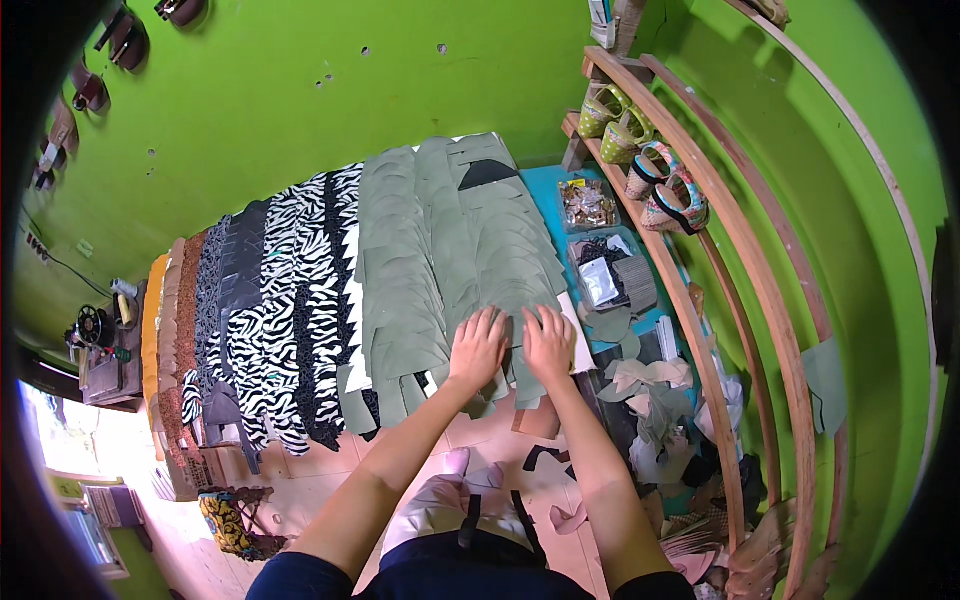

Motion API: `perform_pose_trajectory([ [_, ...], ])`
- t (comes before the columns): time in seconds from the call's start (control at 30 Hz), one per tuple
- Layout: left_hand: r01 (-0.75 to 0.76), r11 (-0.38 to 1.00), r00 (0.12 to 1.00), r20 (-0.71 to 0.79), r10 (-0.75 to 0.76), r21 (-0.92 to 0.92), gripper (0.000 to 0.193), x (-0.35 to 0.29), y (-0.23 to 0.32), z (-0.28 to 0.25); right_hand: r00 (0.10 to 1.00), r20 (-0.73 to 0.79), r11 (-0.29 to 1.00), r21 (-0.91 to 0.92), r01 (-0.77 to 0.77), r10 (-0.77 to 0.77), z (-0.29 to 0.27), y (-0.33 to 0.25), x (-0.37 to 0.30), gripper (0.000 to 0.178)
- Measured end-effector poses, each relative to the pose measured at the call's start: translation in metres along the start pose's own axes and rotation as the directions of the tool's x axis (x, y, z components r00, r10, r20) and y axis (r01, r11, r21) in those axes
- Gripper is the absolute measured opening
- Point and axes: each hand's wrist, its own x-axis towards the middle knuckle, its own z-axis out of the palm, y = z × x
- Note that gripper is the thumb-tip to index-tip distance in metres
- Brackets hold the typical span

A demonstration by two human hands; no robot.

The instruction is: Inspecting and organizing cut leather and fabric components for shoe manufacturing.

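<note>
Overlapping grey-green cut pieces [400, 250] of a fabric-like sheet lie in long rows on the right half of the table. My left hand [478, 348] rests on the near end of these rows, fingers stretched out over the pieces. Close beside it, my right hand [547, 345] lies on the rows' right edge, its fingers also spread and pointing away from me. Between and just below my hands, one grey-green piece [526, 385] hangs toward the table's near edge. A dark, curved piece [487, 174] sits at the far end.
To the left run rows of zebra-print pieces [290, 250], black, brown and orange ones. A clear box of small parts [588, 204] and a bin [612, 275] stand at right, beside a wooden rack [720, 190] with shoes [675, 205]. Scraps [655, 410] pile below; a patterned stool [226, 522] stands lower left.
</note>
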Motion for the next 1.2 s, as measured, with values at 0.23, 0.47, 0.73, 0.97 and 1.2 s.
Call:
perform_pose_trajectory([
  [0.23,0.063,0.997,0.998,-0.016,-0.062,0.044,0.05,0.014,-0.01,0.025,0.968,0.168,0.963,-0.227,-0.144,0.184,0.018,0.008,0.008,0.049],
  [0.47,0.159,0.983,0.987,0.02,-0.161,0.093,0.051,0.012,-0.014,0.039,0.954,0.187,0.937,-0.305,-0.169,0.233,0.025,0.009,0.006,0.048],
  [0.73,0.127,0.984,0.992,-0.019,-0.126,0.127,0.051,0.013,-0.014,0.043,0.955,0.159,0.94,-0.274,-0.202,0.251,0.025,0.011,0.006,0.048],
  [0.97,-0.028,0.98,1.0,-0.004,0.029,0.196,0.06,0.016,-0.002,0.023,0.963,-0.033,0.936,-0.228,-0.269,0.268,0.011,0.006,-0.011,0.054],
  [1.2,-0.322,0.946,0.946,0.029,0.323,-0.027,0.061,-0.028,0.068,0.017,0.875,-0.095,0.834,-0.268,-0.482,0.475,-0.047,0.014,-0.096,0.048],
])
